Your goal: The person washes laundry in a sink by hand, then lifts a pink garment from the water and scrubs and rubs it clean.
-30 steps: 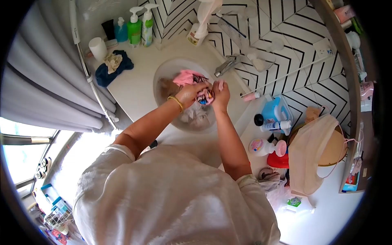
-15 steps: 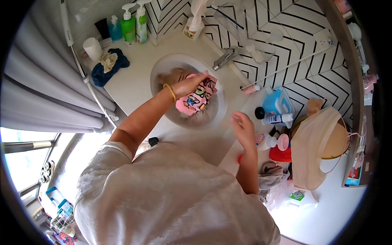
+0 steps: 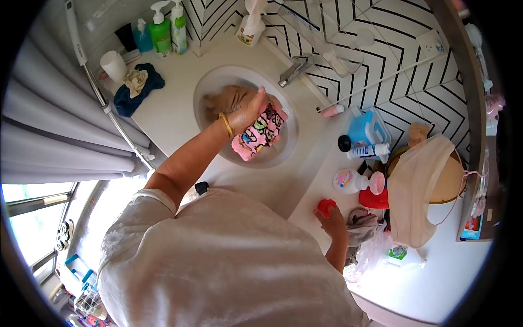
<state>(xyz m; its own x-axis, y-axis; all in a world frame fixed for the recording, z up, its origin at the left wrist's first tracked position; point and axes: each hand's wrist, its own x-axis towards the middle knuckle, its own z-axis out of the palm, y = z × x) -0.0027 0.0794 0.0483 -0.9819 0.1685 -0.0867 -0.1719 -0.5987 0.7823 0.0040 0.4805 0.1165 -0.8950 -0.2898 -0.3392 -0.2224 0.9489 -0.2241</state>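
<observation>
Over the round sink (image 3: 297,136) my left hand (image 3: 248,113), with a gold bangle at the wrist, grips a pink cloth with a black-outlined cartoon print (image 3: 260,132). My fingers on its far side are partly hidden. Beneath it, brown fabric (image 3: 231,98) lies in the sink, looking wet. On the counter to the right, my right hand (image 3: 333,222) has its fingers round a small red round object (image 3: 326,206); its exact kind is unclear. Just beyond that hand is a white bottle with a pink top (image 3: 351,181), and grey-brown cloth (image 3: 362,220) bunches beside it.
A faucet (image 3: 296,71) leans over the sink's far right rim. Pump bottles (image 3: 160,35), a white cup (image 3: 113,66) and dark blue cloth (image 3: 139,90) stand or lie at the back left. A blue container (image 3: 368,133), a white tube (image 3: 369,151) and a hanging beige garment (image 3: 417,185) are on the right.
My right hand has come down and back from above the counter and closed round the red object. The pink cloth has tilted slightly in my left hand, which stays over the sink.
</observation>
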